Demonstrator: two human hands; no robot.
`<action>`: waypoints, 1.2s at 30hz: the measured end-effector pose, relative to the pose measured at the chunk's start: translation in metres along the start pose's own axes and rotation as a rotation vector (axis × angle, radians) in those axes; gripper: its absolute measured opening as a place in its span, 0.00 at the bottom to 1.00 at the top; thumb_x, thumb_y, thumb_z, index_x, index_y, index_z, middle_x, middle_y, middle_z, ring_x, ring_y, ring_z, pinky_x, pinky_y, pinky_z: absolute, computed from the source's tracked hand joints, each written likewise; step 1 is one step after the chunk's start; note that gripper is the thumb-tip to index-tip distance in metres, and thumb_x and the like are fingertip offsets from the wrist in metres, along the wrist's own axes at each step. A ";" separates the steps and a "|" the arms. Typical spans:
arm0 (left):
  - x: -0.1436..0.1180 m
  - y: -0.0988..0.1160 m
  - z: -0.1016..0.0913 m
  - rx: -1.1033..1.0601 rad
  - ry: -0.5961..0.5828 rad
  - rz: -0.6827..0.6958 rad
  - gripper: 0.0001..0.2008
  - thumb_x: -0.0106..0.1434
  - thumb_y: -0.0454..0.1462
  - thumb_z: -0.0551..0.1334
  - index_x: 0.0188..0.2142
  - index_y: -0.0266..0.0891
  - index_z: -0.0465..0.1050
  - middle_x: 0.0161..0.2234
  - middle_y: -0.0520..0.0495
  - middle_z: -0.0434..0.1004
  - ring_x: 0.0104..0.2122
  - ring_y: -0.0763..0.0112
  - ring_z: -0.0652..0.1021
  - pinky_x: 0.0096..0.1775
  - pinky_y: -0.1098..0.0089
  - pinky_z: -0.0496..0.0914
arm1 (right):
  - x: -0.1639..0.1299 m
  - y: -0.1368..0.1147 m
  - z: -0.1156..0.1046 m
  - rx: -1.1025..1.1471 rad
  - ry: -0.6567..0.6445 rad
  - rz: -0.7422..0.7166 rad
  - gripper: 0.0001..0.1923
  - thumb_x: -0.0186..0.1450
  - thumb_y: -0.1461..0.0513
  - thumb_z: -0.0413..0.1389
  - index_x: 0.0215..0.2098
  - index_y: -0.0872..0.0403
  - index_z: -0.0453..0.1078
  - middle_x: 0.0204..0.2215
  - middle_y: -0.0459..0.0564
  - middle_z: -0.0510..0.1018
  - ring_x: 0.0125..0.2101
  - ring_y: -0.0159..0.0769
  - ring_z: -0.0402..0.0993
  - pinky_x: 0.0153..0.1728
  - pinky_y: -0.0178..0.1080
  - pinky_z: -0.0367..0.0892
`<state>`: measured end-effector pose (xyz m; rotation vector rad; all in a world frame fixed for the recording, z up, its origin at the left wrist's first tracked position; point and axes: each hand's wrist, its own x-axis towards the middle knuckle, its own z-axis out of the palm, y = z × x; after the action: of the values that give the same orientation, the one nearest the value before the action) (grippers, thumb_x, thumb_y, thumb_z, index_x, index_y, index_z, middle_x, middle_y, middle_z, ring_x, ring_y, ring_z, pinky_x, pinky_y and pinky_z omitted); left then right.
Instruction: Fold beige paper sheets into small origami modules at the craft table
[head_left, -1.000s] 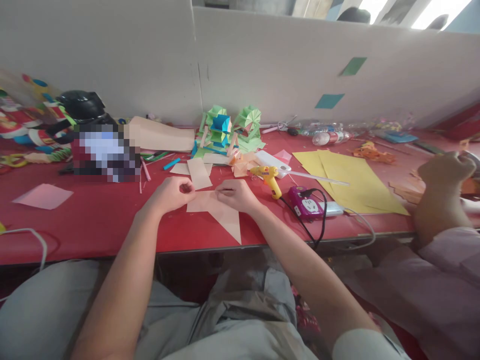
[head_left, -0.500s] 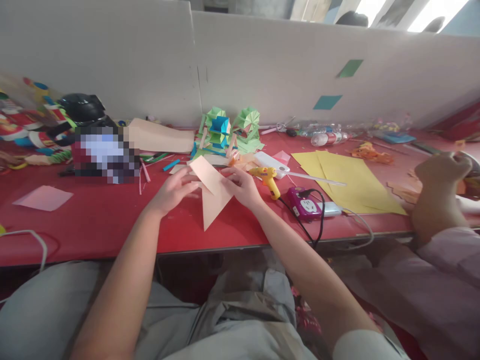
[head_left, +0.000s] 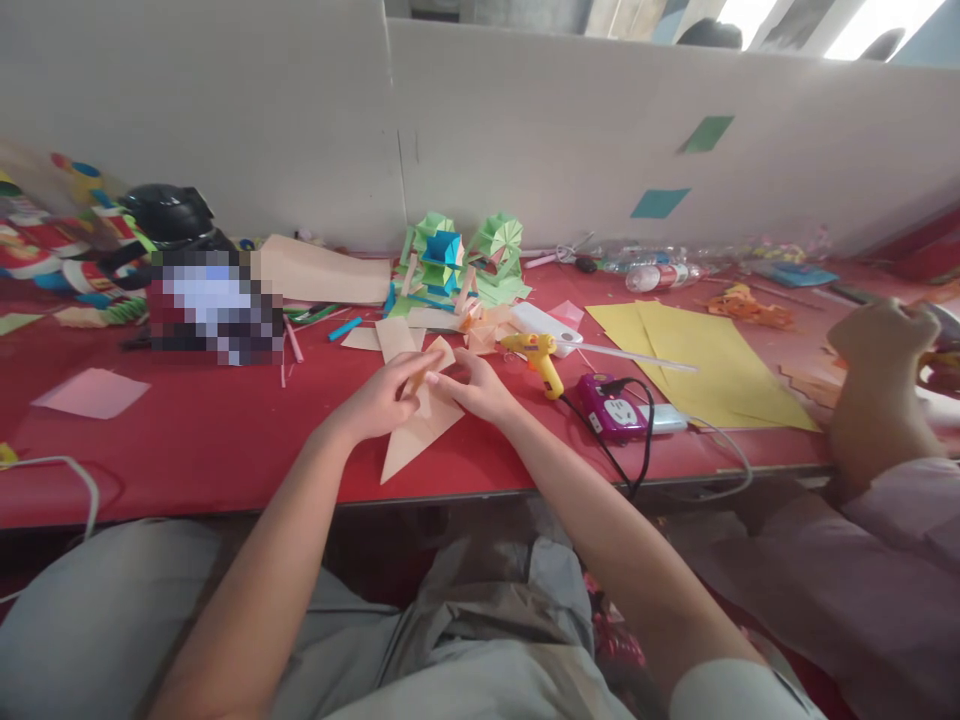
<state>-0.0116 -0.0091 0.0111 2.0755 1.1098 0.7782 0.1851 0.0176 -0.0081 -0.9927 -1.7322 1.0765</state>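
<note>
No readable writing; the package at left is blurred out. Peach paper piece (head_left: 420,425) lies flat on the red bench (head_left: 187,430), a thin matte sheet folded to a long triangle, tip pointing toward the near-left bench edge, long axis diagonal. Left hand (head_left: 382,400) presses its upper part with fingers curled; right hand (head_left: 472,388) pinches the top right edge. Yellow glue gun (head_left: 536,355) just right; a co-worker's hand (head_left: 885,345) far right.

I see a red table (head_left: 210,440) carrying a peach paper piece (head_left: 416,430), yellow sheets (head_left: 705,365), a glue gun (head_left: 536,355), a pink square (head_left: 91,392) and green paper models (head_left: 465,255).
</note>
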 end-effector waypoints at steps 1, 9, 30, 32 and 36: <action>0.000 0.001 0.001 0.012 -0.002 -0.001 0.39 0.56 0.29 0.56 0.67 0.48 0.61 0.66 0.44 0.63 0.47 0.63 0.77 0.44 0.67 0.73 | 0.001 0.001 0.000 -0.012 0.025 0.004 0.24 0.58 0.43 0.63 0.29 0.55 0.66 0.26 0.45 0.70 0.29 0.32 0.69 0.30 0.34 0.64; -0.004 0.006 -0.014 -0.049 0.007 -0.229 0.29 0.58 0.37 0.59 0.60 0.39 0.71 0.43 0.43 0.80 0.31 0.65 0.77 0.34 0.65 0.73 | 0.010 0.011 -0.007 0.200 0.142 0.125 0.10 0.60 0.55 0.56 0.31 0.55 0.68 0.27 0.46 0.75 0.28 0.33 0.70 0.29 0.35 0.64; -0.003 -0.018 0.005 0.599 -0.040 -0.153 0.22 0.69 0.42 0.52 0.59 0.43 0.73 0.69 0.43 0.59 0.71 0.47 0.53 0.67 0.41 0.47 | 0.014 0.025 -0.007 -0.457 0.167 0.120 0.12 0.65 0.60 0.56 0.45 0.56 0.72 0.22 0.45 0.73 0.25 0.36 0.68 0.30 0.37 0.60; -0.003 -0.019 0.008 0.595 0.004 -0.144 0.22 0.72 0.45 0.50 0.57 0.44 0.75 0.68 0.42 0.62 0.70 0.48 0.55 0.66 0.42 0.49 | 0.015 0.026 -0.007 -0.467 0.149 0.133 0.12 0.66 0.60 0.55 0.46 0.56 0.72 0.22 0.45 0.72 0.25 0.36 0.66 0.29 0.37 0.59; -0.004 -0.018 0.013 0.633 0.048 -0.145 0.21 0.73 0.45 0.51 0.58 0.47 0.74 0.67 0.44 0.64 0.69 0.47 0.56 0.66 0.41 0.49 | 0.016 0.025 -0.006 -0.532 0.113 0.168 0.12 0.64 0.63 0.56 0.46 0.55 0.72 0.24 0.46 0.73 0.25 0.36 0.65 0.29 0.37 0.58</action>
<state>-0.0127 -0.0080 -0.0118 2.4447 1.6743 0.4351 0.1904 0.0417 -0.0260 -1.5174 -1.9086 0.6467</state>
